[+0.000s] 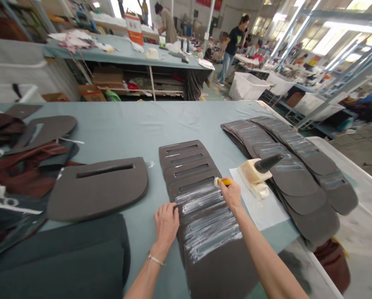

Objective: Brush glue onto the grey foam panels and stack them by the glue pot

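Note:
A fanned row of dark foam panels (217, 265) with slots lies in front of me, white glue streaked across the nearer ones. My right hand (231, 194) grips a small yellow-handled brush (225, 182), its bristles at the right end of a slot. My left hand (166, 220) rests on the row's left edge, fingers bent; whether anything is under the fingertips cannot be seen. To the right of the brush, a cream-coloured glue container (251, 176) with a black nozzle-like piece sits on a white sheet (268, 214).
More glue-streaked panels (294, 174) are stacked in rows at the right. On the left lie a thick slotted panel (99, 191), dark green material (58, 257) and brown fabric (33, 170). Behind stands another table (111, 52), with people farther back.

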Motion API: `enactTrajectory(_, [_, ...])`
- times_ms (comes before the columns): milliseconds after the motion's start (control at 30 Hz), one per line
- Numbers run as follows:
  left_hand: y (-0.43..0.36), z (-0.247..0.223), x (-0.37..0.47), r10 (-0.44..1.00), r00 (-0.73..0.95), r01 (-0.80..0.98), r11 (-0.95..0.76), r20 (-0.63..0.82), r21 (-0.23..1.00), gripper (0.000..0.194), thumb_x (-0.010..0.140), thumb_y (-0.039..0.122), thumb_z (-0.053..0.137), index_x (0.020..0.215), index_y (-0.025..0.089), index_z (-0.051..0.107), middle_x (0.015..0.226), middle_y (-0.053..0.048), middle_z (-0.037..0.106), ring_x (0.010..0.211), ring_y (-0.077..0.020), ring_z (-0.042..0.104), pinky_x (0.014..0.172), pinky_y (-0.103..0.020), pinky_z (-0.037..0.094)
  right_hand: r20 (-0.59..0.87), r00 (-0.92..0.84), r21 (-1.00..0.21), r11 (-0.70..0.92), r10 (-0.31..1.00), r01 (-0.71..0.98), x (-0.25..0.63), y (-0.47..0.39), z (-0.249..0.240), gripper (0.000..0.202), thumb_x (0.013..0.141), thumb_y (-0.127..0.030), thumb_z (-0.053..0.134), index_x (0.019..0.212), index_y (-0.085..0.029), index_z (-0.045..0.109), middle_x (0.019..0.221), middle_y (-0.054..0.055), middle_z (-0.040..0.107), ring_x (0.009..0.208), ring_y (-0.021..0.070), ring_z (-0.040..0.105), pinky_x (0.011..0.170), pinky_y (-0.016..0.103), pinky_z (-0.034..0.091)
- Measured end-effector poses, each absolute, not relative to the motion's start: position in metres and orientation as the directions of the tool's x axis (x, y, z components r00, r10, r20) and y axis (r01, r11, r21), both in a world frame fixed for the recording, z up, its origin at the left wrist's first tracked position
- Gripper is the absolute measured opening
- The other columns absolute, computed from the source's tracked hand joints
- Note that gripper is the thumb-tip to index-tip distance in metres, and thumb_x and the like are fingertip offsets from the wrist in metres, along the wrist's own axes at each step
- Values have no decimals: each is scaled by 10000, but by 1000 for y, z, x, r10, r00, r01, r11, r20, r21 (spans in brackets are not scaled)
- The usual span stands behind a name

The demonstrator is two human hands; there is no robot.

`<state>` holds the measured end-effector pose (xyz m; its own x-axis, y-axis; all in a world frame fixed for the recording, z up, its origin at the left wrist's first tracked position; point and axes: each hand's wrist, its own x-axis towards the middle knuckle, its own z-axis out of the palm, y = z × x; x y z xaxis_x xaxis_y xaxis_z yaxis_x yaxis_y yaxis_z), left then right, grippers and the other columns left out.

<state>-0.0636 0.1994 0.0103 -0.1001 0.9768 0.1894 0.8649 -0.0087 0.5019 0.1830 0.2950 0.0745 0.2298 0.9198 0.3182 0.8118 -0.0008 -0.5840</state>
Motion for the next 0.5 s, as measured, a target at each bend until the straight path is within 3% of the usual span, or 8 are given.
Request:
enactTrajectory(133, [218, 11, -72, 960, -114, 871, -27, 254, 491, 289, 873, 214, 413, 1122, 204, 560, 1177, -97, 592, 1116, -226, 501, 963, -410, 352, 283, 46, -739, 187, 958, 648, 102, 281, 77, 256, 820, -389, 470, 848, -199, 639, 733, 30, 646, 613, 148, 552, 615, 246, 405])
enactTrajectory(267, [223, 4, -74, 970, -58, 900, -53, 238, 433, 284, 877, 209, 396, 1101, 192, 572, 1170, -106, 600, 1102, -241, 512, 961, -428, 347, 221, -219, -772, 308, 950, 556, 75, 287, 66, 219, 801, -353, 488, 838, -217, 656, 741, 0, 650, 629, 135, 566, 622, 228, 414])
enactTrajectory(367, [222, 1, -73, 971, -60, 908, -43, 231, 417, 296, 886, 211, 375, 1107, 195, 570, 1189, -104, 595, 1112, -244, 508, 955, -432, 352, 177, -80, -711, 184, 981, 678, 100, 304, 63, 184, 767, -327, 509, 794, -222, 657, 639, -13, 610, 570, 138, 534, 572, 231, 385])
enactTrajectory(433, [221, 0, -72, 970, -65, 910, -38, 233, 413, 302, 885, 210, 372, 1110, 197, 572, 1191, -105, 595, 1111, -244, 508, 954, -431, 355, 218, 84, -616, 70, 972, 784, 113, 309, 66, 161, 766, -316, 516, 778, -224, 647, 618, -4, 593, 569, 148, 526, 564, 236, 360])
enactTrajectory(500, [221, 1, -71, 969, -66, 913, -37, 236, 407, 303, 884, 212, 373, 1111, 195, 572, 1191, -107, 596, 1110, -244, 508, 954, -429, 356, 297, 124, -550, 64, 947, 833, 111, 305, 71, 160, 796, -306, 497, 784, -223, 634, 661, 16, 607, 611, 154, 541, 589, 237, 355])
